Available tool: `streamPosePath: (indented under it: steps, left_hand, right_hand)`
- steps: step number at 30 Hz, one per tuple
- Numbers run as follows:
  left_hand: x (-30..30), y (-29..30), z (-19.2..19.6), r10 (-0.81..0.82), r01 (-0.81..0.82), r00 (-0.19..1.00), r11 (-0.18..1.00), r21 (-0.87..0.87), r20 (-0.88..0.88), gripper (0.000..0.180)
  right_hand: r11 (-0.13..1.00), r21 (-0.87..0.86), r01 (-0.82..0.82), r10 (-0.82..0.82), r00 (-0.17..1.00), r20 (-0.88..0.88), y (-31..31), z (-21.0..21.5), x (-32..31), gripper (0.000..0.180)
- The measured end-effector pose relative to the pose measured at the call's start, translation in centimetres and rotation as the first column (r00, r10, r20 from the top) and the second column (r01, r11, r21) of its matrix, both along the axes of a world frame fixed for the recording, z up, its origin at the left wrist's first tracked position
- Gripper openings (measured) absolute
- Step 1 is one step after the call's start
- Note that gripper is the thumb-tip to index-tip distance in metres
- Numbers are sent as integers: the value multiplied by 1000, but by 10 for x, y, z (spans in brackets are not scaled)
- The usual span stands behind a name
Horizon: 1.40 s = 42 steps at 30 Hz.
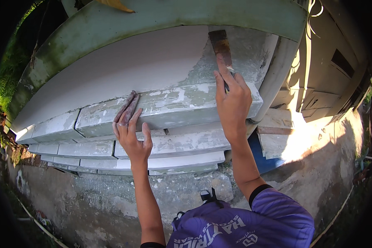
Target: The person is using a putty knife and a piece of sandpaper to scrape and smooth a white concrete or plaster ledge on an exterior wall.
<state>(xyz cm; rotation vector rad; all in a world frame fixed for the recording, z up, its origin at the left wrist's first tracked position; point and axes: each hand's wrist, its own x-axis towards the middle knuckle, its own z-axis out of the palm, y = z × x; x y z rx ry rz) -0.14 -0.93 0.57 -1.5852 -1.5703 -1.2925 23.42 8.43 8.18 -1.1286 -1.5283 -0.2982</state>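
Observation:
In my right hand point(234, 101) is a scraper point(220, 43) with a wide, rust-stained blade. My index finger lies along the blade, which points up against the patchy grey-green part of the wall point(248, 45). My left hand point(132, 136) rests at the edge of the top ledge point(173, 101). A folded, dark reddish-brown strip point(127, 108) is held at its fingertips, its far end over the ledge; the thumb stands apart. White flakes and bare patches mottle the ledge. Left of the scraper, the wall surface point(144, 58) is smooth and white.
A greenish, stained beam point(173, 14) curves over the wall. Lower ledges point(177, 144) step down beneath my hands to a rough concrete floor point(103, 206). Right of the steps are a vertical pipe point(275, 78), a blue object point(260, 155) and sunlit pale boards point(277, 124).

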Motion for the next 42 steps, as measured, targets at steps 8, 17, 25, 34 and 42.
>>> streamPosePath:
  steps: [8,17,25,34,42]
  left_hand:
    - [-1,-4,0,-24,24,1000,1000,-13,14,40]
    - [0,-4,-3,-2,2,1000,1000,-16,27,39]
    - [1,-2,-4,14,-14,1000,1000,-15,23,39]
    - [3,0,-2,33,-33,999,999,-11,33,39]
    - [1,-1,5,14,-13,999,1000,28,-31,46]
  right_hand:
    - [1000,17,-4,4,1000,12,0,-1,0,47]
    - [1000,22,-4,4,1000,23,1,2,-1,44]
    - [998,26,-59,60,998,-28,2,2,2,44]
    - [998,16,-64,65,998,-15,3,1,5,43]
    - [990,70,-126,129,991,-41,10,16,6,43]
